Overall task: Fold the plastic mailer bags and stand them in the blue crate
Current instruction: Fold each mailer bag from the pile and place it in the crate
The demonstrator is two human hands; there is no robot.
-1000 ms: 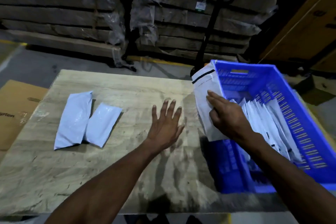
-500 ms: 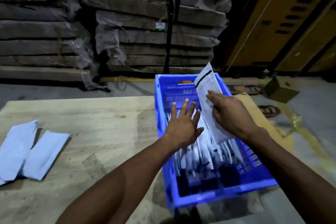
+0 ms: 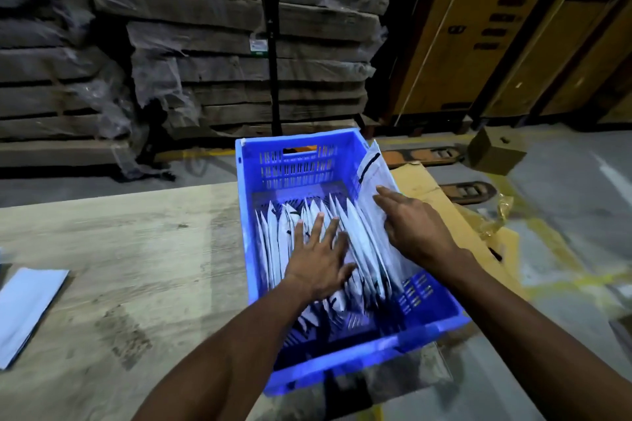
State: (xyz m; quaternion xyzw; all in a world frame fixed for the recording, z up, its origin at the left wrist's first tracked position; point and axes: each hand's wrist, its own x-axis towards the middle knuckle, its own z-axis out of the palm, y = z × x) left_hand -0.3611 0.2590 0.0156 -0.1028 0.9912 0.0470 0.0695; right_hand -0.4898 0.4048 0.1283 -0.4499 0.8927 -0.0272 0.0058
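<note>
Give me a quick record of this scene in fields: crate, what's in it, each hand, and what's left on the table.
crate: blue crate at the table's right edge
contents: row of folded mailer bags standing on edge
left hand: left hand, fingers straight, pressing on the row
right hand: right hand holding a folded mailer at the row's right end
table: wooden table, one flat mailer at its left edge
</note>
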